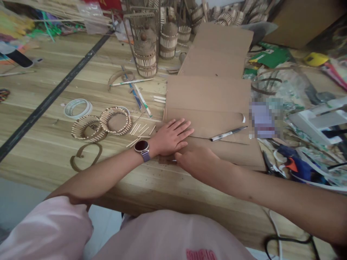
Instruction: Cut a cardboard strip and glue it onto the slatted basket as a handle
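My left hand [173, 136] lies flat with fingers spread on the left part of a brown cardboard sheet [208, 94], pressing on it. A round-faced watch [141, 146] is on that wrist. Just in front of it, at the near edge of the cardboard, my right hand [196, 160] is closed, thumb side towards the left hand. A thin pale sliver shows by its fingertips, but what they hold is hidden. On the cardboard to the right rests a capped pen [229, 133]. Short wooden sticks [139, 129] lie left of my left hand.
Two stick rings [115, 121] and a tape roll [78, 108] sit at left, near a curled brown strip [86, 157]. Stick lanterns [145, 54] stand at the back. Scissors [268, 164] and a blue glue gun [300, 162] lie among clutter at right.
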Demonstrator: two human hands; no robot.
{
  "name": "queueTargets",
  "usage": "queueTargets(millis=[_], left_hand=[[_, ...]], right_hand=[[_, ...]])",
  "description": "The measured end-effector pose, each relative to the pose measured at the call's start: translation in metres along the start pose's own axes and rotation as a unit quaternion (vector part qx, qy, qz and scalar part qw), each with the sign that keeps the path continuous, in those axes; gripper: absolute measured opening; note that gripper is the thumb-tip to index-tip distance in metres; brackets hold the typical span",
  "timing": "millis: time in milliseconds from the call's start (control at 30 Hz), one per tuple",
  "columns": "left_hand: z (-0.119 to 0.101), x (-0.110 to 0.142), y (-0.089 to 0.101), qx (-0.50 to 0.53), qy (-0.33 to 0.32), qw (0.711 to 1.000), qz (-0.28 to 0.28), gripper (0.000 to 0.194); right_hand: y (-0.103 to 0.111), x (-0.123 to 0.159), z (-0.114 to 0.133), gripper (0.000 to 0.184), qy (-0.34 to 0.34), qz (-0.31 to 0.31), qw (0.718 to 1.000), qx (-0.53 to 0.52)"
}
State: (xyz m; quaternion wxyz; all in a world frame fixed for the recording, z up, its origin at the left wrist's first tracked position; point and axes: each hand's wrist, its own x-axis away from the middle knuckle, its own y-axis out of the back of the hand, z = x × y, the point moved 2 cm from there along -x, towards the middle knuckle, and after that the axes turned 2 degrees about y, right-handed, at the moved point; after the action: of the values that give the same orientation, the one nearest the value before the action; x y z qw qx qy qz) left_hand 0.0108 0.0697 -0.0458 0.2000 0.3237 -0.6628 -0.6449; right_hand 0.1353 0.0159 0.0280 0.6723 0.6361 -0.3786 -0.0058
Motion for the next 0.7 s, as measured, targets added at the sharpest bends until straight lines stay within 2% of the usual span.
queueTargets(millis=[133, 233, 300, 433, 567, 700], left_hand=[[-0.001, 0.0, 0.003, 0.005, 0.009, 1.0, 0.013, 0.055], [-0.003, 0.0, 0.006, 0.005, 0.014, 1.0, 0.018, 0.054], [-0.003, 0.0, 0.007, 0.002, 0.015, 1.0, 0.017, 0.054], [-0.003, 0.0, 0.007, -0.005, 0.014, 1.0, 0.001, 0.053], [-0.005, 0.002, 0.013, -0.023, -0.006, 0.998, -0.053, 0.051], [-0.024, 0.015, 0.025, -0.038, -0.048, 0.993, -0.098, 0.045]], right_hand=[[-0.002, 0.018, -0.012, 0.03, -0.016, 0.028, 0.999, -0.014], [-0.009, 0.032, -0.024, 0.019, -0.032, 0.003, 0.999, -0.011], [-0.014, 0.041, -0.035, 0.016, -0.08, -0.016, 0.997, -0.003], [-0.025, 0.054, -0.057, 0.027, -0.222, -0.073, 0.972, 0.032], [-0.038, 0.045, -0.064, 0.028, -0.231, -0.15, 0.96, 0.055], [-0.041, 0.037, -0.062, 0.04, -0.241, -0.222, 0.944, 0.033]])
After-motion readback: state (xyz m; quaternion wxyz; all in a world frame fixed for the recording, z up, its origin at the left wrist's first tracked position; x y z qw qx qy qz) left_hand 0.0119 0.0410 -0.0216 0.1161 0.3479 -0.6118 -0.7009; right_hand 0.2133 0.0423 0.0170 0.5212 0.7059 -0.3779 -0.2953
